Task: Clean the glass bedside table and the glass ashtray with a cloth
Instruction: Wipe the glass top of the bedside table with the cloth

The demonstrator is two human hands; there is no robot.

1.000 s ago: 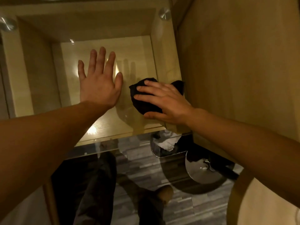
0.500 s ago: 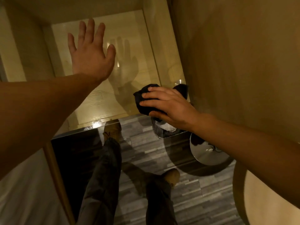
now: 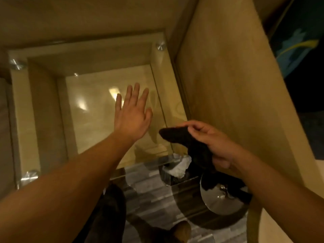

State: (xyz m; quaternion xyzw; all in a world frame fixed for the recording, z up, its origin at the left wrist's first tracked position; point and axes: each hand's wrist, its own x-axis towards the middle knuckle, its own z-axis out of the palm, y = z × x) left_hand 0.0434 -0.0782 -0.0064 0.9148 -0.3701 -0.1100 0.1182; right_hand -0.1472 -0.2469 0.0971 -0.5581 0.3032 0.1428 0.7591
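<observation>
I look straight down on the glass bedside table (image 3: pixel 87 109), a clear top pane held by round metal studs at its corners, with a pale wooden shelf showing beneath. My left hand (image 3: pixel 132 114) is spread flat over the glass near its middle, fingers apart, holding nothing. My right hand (image 3: pixel 213 142) hovers over the table's front right corner, pinching a dark cloth (image 3: pixel 185 141) that hangs down below it, off the glass. No ashtray shows in this view.
A tall wooden panel (image 3: pixel 228 85) rises just right of the table. On the striped grey floor below stand a small bin with white paper (image 3: pixel 177 170) and a round shiny metal base (image 3: pixel 222 200). My legs and a shoe (image 3: pixel 180 230) are at the bottom.
My right hand lifted the cloth off the glass, from a flat press to a pinch with the cloth hanging. My left hand stays spread over the pane. The view tilted, showing the table's far corners.
</observation>
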